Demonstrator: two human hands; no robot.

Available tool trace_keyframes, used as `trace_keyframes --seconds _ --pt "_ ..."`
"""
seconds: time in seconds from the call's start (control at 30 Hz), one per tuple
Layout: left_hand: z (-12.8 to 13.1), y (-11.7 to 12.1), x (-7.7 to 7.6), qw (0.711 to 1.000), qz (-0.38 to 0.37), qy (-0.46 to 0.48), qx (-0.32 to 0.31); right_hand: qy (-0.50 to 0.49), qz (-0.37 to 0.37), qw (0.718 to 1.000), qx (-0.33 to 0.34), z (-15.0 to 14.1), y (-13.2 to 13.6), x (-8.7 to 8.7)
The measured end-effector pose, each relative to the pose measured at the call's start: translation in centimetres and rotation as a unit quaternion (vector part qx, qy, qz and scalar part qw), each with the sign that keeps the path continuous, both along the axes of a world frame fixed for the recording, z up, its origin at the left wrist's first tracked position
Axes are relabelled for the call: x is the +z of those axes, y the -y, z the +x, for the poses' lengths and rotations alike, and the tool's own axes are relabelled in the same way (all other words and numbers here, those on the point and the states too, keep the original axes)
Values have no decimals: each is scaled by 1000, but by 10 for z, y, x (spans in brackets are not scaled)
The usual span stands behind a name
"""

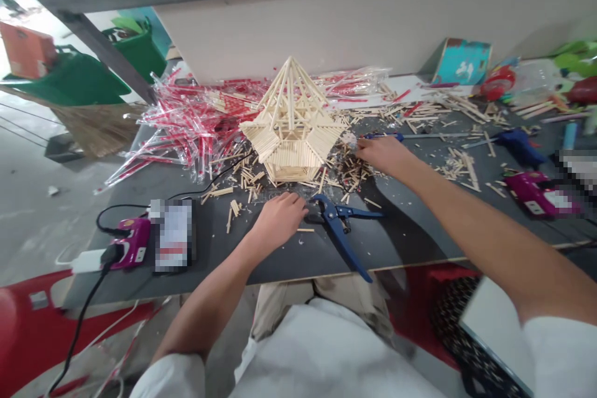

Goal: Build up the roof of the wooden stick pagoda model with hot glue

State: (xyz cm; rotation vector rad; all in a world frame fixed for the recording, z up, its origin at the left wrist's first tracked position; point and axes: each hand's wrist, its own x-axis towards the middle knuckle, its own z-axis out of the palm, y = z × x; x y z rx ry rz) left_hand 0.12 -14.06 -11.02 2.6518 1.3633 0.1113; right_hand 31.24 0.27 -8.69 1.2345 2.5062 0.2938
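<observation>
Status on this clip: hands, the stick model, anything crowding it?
Left hand on table beside blue cutters. Right hand in stick scraps by stick model. Wrappers piled behind.

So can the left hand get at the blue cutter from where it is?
Probably yes: the left hand rests on the table right beside the blue cutter, with nothing between them.

The stick-built pavilion model (291, 127) is pale, natural wood. Behind it to the left, the heap of clear wrappers (196, 124) is striped red and white. In front of the model lie blue-handled cutters (342, 224) on the dark grey tabletop (261, 255) (speckled with pale stick offcuts). Left of the model sits a magenta glue gun (133, 245); far right, a blue one (517, 143).
</observation>
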Motion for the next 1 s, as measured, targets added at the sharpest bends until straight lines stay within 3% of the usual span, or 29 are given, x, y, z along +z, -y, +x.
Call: trace_keyframes --seconds 0.27,0.37,0.47,0.67,0.83,0.9,1.0 --pt "-1 0 1 1000 -2 27 -14 51 20 995 87 -1 -3 4" --pt "-2 -2 5 999 1 53 -11 48 91 989 103 -3 10 11" --pt "-1 -3 13 987 -24 157 13 -16 177 975 132 -12 44 22" --pt "13 0 28 892 -179 409 71 -169 251 914 270 -49 119 44" --pt "20 -3 40 776 -339 528 66 -221 269 876 334 -73 126 51" --pt "17 -7 46 761 -372 526 72 -227 271 868 348 -79 122 53" --pt "11 -12 59 780 -371 499 70 -233 269 867 349 -84 115 58"
